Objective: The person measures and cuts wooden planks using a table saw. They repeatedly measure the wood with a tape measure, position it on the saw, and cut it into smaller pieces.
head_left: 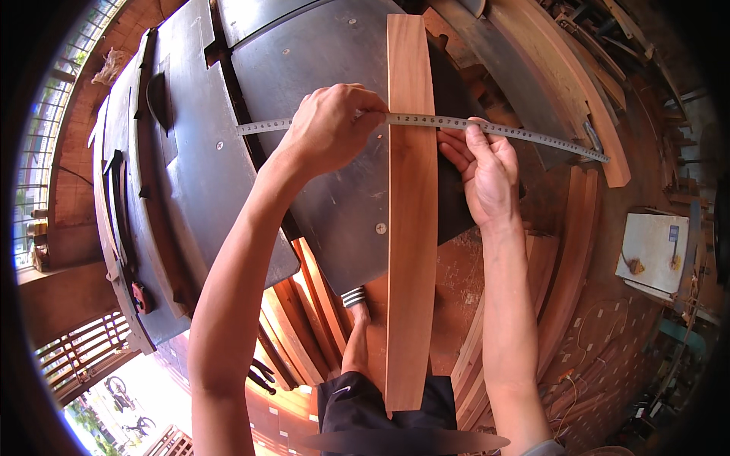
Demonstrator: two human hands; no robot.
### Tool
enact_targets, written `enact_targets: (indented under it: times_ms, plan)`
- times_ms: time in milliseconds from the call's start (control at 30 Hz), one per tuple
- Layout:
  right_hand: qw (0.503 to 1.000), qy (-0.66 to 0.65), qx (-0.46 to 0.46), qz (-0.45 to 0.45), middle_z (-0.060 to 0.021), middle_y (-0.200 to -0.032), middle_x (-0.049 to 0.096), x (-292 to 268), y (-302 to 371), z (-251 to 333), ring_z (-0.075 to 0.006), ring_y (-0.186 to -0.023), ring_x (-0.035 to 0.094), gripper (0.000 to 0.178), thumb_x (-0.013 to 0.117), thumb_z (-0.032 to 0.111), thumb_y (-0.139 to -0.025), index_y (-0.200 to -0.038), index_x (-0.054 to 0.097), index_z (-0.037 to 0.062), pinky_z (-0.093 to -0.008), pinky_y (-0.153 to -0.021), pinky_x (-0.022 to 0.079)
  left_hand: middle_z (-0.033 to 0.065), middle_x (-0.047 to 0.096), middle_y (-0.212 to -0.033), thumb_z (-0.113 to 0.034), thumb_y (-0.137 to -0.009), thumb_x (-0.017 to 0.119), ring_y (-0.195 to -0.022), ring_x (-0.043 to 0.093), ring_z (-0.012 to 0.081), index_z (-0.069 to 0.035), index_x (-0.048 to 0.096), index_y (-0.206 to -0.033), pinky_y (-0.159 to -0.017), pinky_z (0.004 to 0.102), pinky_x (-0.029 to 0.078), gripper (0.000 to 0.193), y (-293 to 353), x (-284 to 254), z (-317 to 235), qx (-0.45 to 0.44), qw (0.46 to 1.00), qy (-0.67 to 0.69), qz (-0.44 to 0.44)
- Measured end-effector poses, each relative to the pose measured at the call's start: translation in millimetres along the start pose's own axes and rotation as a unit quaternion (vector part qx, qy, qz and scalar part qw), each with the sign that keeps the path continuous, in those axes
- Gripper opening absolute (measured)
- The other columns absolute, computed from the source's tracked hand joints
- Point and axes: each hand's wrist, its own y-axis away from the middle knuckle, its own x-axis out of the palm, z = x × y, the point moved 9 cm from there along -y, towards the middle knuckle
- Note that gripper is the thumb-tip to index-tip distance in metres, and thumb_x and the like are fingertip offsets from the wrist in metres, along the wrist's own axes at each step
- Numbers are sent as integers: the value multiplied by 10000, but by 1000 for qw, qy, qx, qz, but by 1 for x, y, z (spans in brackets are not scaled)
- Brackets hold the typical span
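Note:
A steel ruler lies crosswise over a long wooden board, which rests on a dark metal machine table and points toward me. My left hand pinches the ruler just left of the board, thumb and forefinger pressed together. On the other side, my right hand grips the ruler between the thumb on top and fingers below, close to the board's right edge. The ruler's left end shows past my left hand above the table; its right end reaches out toward a curved wooden piece.
Left of the board, the machine table has a slot and raised rails. Timber planks stand below it, and more planks lie at the right. A white metal box stands on the far right. My leg is under the table edge.

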Motion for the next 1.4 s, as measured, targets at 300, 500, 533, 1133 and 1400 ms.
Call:
enact_targets:
  times_ms: [300, 500, 533, 1133, 1400]
  plan:
    - [1000, 6, -3, -7, -178, -1084, 714, 0, 2, 1, -246, -994, 742, 192, 545, 154, -1092, -1200, 586, 2, -337, -885, 630, 157, 739, -1037, -159, -950, 645, -971, 723, 327, 4, 758, -1073, -893, 410, 559, 233, 1, 0, -3, 2, 1000, 0, -9]
    - [1000, 1, -2, -4, -174, -1082, 717, 0, 2, 0, -243, -992, 743, 189, 545, 155, -1092, -1198, 590, 5, -336, -877, 630, 159, 735, -1031, -159, -950, 645, -956, 717, 335, 2, 760, -1066, -879, 409, 556, 230, 2, -2, -5, 5, 1000, -4, -11]
    - [1000, 1, -2, -6, -174, -1082, 718, 0, 3, 0, -243, -991, 743, 188, 546, 156, -1092, -1197, 590, 6, -336, -875, 630, 159, 734, -1028, -160, -950, 644, -953, 716, 337, 0, 761, -1065, -878, 408, 555, 229, 2, -3, -6, 6, 1000, -5, -14]
    - [998, 56, -19, -16, -155, -1128, 716, -1, 11, 9, -229, -989, 725, 242, 587, 184, -1078, -1222, 591, -10, -357, -903, 605, 167, 725, -1010, -127, -935, 664, -922, 728, 340, -10, 765, -1042, -837, 406, 563, 188, 7, -17, -15, 17, 999, 2, -45]
    - [905, 423, 24, -38, -225, -1323, 580, 47, 232, 4, -313, -1168, 628, 765, 841, 273, -870, -1425, 440, -70, -438, -1004, 517, -2, 668, -903, -74, -1009, 649, -779, 583, 58, 3, 708, -1160, -675, 234, 474, 179, 212, -175, 34, -173, 891, 266, -325]
